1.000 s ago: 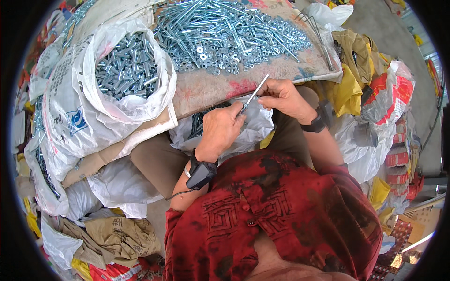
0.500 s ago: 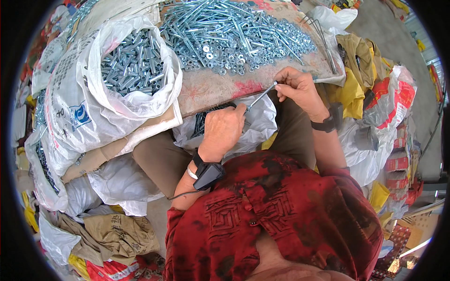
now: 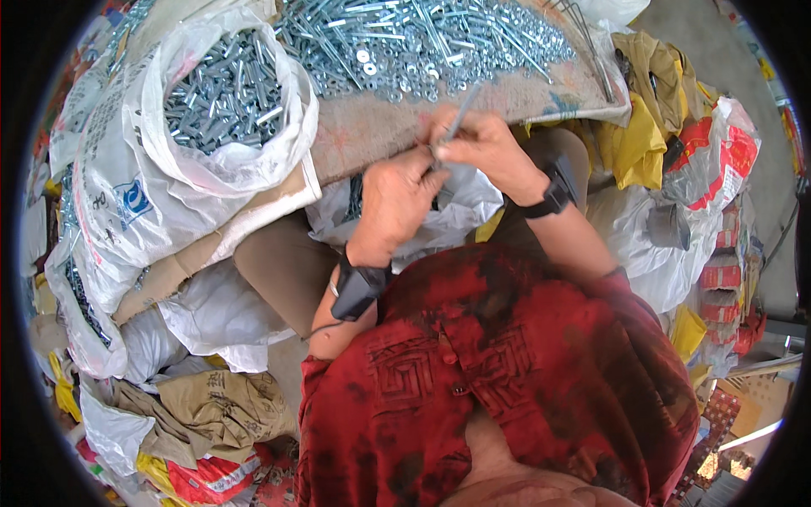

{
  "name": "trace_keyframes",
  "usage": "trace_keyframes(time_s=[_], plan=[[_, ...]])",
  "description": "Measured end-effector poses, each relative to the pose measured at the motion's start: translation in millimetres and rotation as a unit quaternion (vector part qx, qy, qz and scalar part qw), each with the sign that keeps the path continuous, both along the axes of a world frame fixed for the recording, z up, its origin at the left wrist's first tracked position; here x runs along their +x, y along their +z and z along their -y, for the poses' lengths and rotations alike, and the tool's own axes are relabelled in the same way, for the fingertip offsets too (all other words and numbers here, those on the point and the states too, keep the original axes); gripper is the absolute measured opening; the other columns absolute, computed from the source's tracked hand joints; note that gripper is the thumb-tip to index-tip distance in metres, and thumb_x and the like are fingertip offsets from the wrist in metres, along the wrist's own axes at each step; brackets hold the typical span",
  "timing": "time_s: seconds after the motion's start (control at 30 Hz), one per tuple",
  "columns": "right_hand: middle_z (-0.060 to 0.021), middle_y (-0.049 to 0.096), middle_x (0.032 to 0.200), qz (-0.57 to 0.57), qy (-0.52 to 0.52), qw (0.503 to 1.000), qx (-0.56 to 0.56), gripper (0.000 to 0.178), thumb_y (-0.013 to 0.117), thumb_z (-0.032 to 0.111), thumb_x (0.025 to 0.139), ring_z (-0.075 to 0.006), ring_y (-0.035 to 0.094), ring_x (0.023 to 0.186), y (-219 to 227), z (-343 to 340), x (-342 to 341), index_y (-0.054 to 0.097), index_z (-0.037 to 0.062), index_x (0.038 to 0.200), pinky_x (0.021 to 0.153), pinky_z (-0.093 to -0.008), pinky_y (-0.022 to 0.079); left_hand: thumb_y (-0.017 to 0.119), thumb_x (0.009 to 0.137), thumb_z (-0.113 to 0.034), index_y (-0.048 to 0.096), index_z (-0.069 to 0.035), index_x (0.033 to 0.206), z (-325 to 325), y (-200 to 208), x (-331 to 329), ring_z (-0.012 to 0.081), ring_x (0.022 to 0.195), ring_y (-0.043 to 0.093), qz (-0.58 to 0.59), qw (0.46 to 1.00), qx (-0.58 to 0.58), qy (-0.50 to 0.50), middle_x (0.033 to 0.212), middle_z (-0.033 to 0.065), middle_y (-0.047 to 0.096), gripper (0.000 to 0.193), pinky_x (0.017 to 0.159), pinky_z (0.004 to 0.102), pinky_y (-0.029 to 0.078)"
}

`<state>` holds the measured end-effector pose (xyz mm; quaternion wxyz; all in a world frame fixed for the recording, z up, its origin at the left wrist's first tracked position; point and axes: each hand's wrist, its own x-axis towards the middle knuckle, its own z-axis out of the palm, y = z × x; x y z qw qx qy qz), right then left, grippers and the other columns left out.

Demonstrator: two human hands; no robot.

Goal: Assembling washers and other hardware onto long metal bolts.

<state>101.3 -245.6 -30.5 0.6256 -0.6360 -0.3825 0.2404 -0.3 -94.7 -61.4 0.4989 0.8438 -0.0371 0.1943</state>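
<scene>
A slim grey metal bolt [image 3: 462,112] slants up and to the right between my hands, just in front of the table edge. My right hand [image 3: 497,155] is closed round its lower part, thumb and fingers pressed together. Touching those fingertips, my left hand [image 3: 393,203] pinches at the bolt's lower end, which the fingers largely hide. Below the hands, a white plastic bag [image 3: 473,203] hangs open between my knees with dark metal pieces inside. Beyond them, a heap of long bolts, washers and nuts [image 3: 422,51] lies on the cloth-covered table [image 3: 355,127].
At the left, an open white woven sack [image 3: 308,127] holds many short metal sleeves [image 3: 228,93]. Bent metal rods [image 3: 591,51] lie at the table's right end. Yellow and brown sacks [image 3: 642,152] and a clear-and-red plastic bag [image 3: 718,160] are piled at my right.
My right hand has moved left and down from the bolt's upper end to meet my left hand. The bolt now stands steeper, its upper end clear of the fingers.
</scene>
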Motion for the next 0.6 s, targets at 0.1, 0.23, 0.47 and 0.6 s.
trace_keyframes(time_s=[0.1,0.23,0.47,0.6], plan=[[-0.0081,0.066,0.109,0.009,-0.032,0.998,-0.048,0.026,0.059,0.02,0.095,-0.0156,0.057,0.106,0,-31,-10,0.068,0.0005,0.11,0.092,-0.0306,0.046,0.071,0.082,-0.018,0.066,-0.003,0.093,-2,0,-1,0.0411,0.075,0.064,-0.03,0.999,-0.004,0.013,0.079,0.0201,0.065,0.019,0.062,0.0445,0.05],[-0.013,0.064,0.126,0.082,-0.053,0.995,0.028,0.033,0.05,0.021,0.1,-0.0194,0.057,0.115,9,-34,-29,0.067,-0.0011,0.117,0.103,-0.0367,0.042,0.072,0.086,-0.014,0.066,-0.001,0.09,-9,-6,1,0.0212,0.059,0.057,0.027,0.992,-0.071,0.103,0.065,0.0107,0.06,0.015,0.057,0.034,0.046],[-0.013,0.068,0.117,-0.043,-0.103,0.99,0.089,0.037,0.05,0.025,0.102,-0.0194,0.061,0.11,-4,-14,-19,0.06,-0.0034,0.124,0.095,-0.0343,0.048,0.074,0.086,-0.009,0.062,0.001,0.082,-3,0,-1,0.0062,0.063,0.038,-0.045,0.974,-0.206,0.082,0.061,-0.0012,0.046,0.016,0.052,0.0286,0.039],[-0.0139,0.07,0.107,-0.135,-0.134,0.975,0.114,0.035,0.05,0.026,0.103,-0.0178,0.066,0.097,1,-4,-10,0.059,-0.0029,0.12,0.087,-0.0312,0.052,0.074,0.088,-0.012,0.061,0.001,0.078,-8,-6,-2,0.0045,0.063,0.039,-0.034,0.982,-0.172,0.072,0.063,-0.0047,0.048,0.021,0.054,0.024,0.036]])
